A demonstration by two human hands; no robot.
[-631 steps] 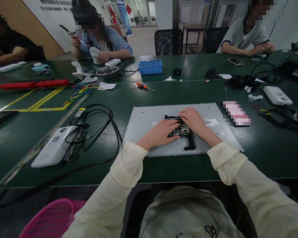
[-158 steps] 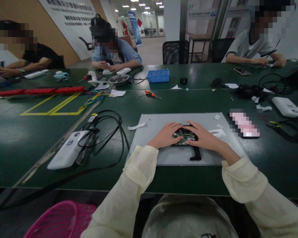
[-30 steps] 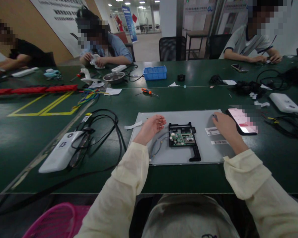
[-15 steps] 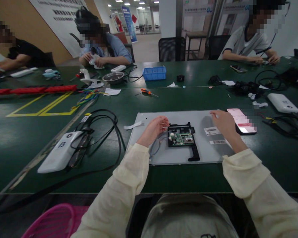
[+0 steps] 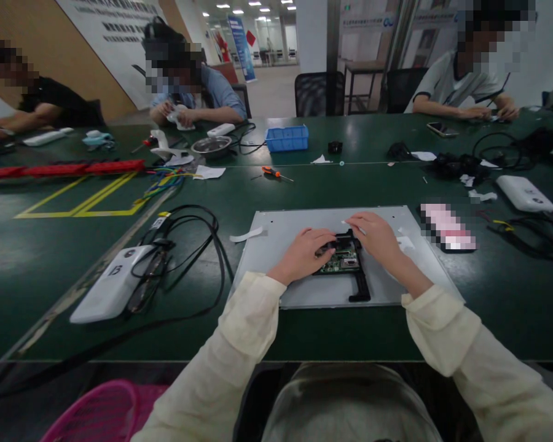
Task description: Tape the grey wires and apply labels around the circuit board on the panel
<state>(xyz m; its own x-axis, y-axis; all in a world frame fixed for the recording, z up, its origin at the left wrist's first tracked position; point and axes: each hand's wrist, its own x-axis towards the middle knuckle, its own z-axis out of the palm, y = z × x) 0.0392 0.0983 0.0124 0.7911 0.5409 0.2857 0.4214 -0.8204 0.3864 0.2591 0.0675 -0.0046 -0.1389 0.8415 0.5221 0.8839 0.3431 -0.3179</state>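
A black plastic frame (image 5: 363, 285) with a green circuit board (image 5: 338, 265) in it lies on a grey flat panel (image 5: 299, 296). My left hand (image 5: 306, 253) covers the frame's left and upper-left part, thumb and fingers closed about a black section there. Just above the frame's upper-right corner, my right hand (image 5: 376, 238) has thumb and index finger pinched together. A small white piece (image 5: 345, 222) shows at those fingertips; its kind is too small to make out. My hands hide part of the board and the panel's labels.
A phone (image 5: 448, 227) lies right of the panel. To the left are a white power bank (image 5: 113, 282) and looped black cables (image 5: 216, 239). Beyond the panel lie an orange screwdriver (image 5: 276, 174) and a blue basket (image 5: 286, 139). Several people sit across the table.
My right hand has moved left from the panel's right side to the frame's top. My left hand has moved right, from beside the frame onto it.
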